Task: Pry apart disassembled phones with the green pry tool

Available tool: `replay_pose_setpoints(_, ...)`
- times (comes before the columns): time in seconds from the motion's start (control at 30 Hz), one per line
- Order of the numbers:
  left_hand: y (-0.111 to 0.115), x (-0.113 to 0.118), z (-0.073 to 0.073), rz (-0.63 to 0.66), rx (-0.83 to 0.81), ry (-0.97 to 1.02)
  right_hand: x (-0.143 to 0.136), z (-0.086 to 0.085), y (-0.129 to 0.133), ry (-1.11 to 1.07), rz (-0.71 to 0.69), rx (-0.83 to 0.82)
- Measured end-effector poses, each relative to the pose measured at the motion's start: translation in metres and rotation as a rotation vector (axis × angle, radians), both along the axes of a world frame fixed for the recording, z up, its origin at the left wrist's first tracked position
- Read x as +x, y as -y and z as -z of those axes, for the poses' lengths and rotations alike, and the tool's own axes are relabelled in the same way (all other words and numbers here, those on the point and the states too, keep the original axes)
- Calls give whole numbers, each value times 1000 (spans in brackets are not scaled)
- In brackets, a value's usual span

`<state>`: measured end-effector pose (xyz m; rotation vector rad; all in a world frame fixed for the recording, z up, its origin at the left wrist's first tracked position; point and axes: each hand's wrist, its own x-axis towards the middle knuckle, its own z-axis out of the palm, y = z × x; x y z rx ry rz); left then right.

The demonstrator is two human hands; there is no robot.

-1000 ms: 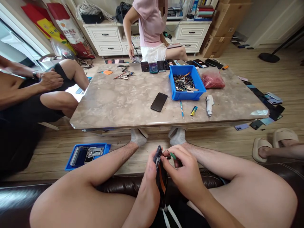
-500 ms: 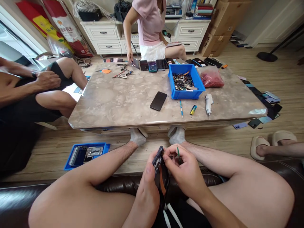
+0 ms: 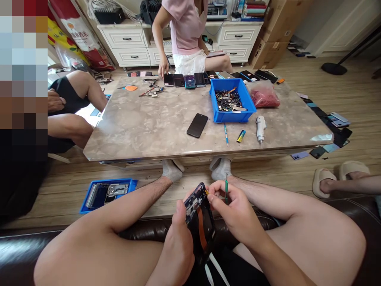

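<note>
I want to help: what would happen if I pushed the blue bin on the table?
The blue bin would probably keep its shape, as it looks like stiff plastic. It may slide, since the table looks glossy. The loose parts inside could spill if it tipped.

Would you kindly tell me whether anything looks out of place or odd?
Phones lie on the floor beside the table, seemingly an odd spot; the phone in the left hand is open, its board exposed.

Lit brightly, mainly from the left. Marked by white glare on the leather sofa point(image 3: 18, 248) and along the front edge of the tabletop point(image 3: 143, 127). Stretched toward the frame edges. Pixelated in a block at upper left.
</note>
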<state>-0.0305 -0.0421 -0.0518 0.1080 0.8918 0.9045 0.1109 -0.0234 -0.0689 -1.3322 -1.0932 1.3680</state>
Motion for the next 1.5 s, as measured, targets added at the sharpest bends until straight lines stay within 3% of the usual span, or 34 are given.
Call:
replay_pose_setpoints(0.27,-3,-5,-8,60,-3,65,18,6,-5,-201,-158,-105)
replay_pose_setpoints(0.5,3,-21,0,168,-103,117,25,5,-2,-444,-256,-217)
replay_pose_setpoints(0.83,0,-26,-11,161,-188,137,27,6,2,-479,-254,-176)
replay_pose_setpoints(0.93,0,-18,-12,118,-180,124,27,1,4,-376,-180,-117)
replay_pose_setpoints(1.17,1,3,-6,-8,-88,45,18,-12,5,122,-82,26)
replay_pose_setpoints(1.5,5,-2,17,-61,57,-194,0,-9,3,396,2,91)
